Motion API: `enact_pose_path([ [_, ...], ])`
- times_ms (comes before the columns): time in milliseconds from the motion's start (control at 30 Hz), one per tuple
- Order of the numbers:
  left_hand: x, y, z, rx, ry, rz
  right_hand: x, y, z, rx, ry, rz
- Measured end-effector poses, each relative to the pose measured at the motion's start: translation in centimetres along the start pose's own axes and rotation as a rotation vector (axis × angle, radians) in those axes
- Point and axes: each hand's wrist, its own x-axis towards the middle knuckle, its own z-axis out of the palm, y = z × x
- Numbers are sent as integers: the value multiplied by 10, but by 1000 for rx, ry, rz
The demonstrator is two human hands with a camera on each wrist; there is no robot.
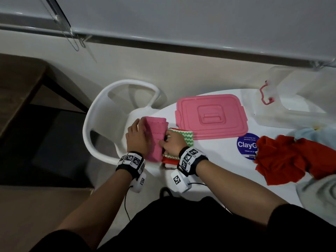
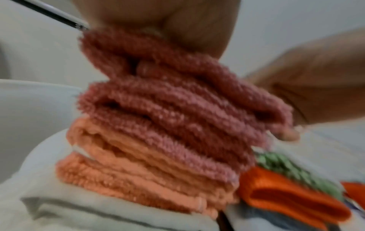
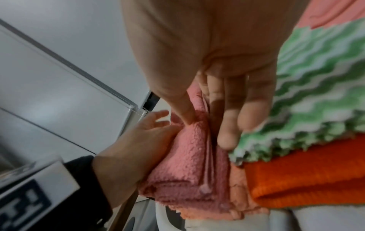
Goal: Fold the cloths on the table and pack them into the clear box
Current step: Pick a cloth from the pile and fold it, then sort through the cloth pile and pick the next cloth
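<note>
Item: folded pink cloth [image 1: 155,138], top of a stack at the counter's [image 1: 218,160] left edge, long axis running away from me.

Position: held between my hands. My left hand [image 1: 136,139] lies flat along its left side, fingers straight. My right hand [image 1: 171,144] is on its right side, thumb pressed into the pile and fingers [image 3: 233,125] against the folded edges, pinching it.

Stack beneath: peach cloth [image 2: 138,179], then a pale one.

Adjacent right: green zigzag cloth [image 1: 185,137] on a folded orange cloth [image 3: 306,171].

Destination: clear box [image 1: 294,100], far right, well apart; right hand nearer. Pink lid [image 1: 211,117] lies between.

Pending: crumpled red cloth [image 1: 291,160].

View note: only the left wrist view shows the stack's layers; only the head view shows the box.
</note>
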Motion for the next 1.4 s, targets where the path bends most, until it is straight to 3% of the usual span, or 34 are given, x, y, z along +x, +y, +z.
enact_pose_path([
  [100, -1, 11, 7, 86, -51, 277, -4, 13, -11, -158, 349, -81],
  [167, -2, 8, 19, 154, -179, 354, -6, 31, -15, -385, 437, -177],
  [333, -1, -6, 43, 241, -284, 338, -3, 78, 0, -775, 121, -247],
  [500, -2, -4, 47, 280, -298, 311, 5, 97, 9, -892, 72, -248],
  [700, 0, 3, 40, 248, -318, 305, 9, 94, 2, -867, 28, -248],
  [767, 3, 6, 33, 220, -326, 292, 5, 91, -8, -704, 54, -294],
  [833, 7, 11, 22, 142, -301, 271, -4, 89, -25, -460, 183, -327],
  [967, 10, 32, -2, 16, -83, 282, -22, 121, -71, -202, 545, -192],
  [1033, 9, 57, -5, 24, -9, 338, -32, 155, -101, -224, 705, -115],
  [1133, -1, 99, 4, 11, 89, 498, -52, 205, -135, -290, 830, 159],
  [1233, -22, 149, 30, -78, 63, 606, -78, 253, -159, -409, 742, 422],
  [1333, -53, 189, 63, -136, -117, 641, -99, 283, -174, -554, 507, 420],
  [1400, -71, 208, 86, -126, -251, 660, -109, 290, -182, -661, 445, 369],
])
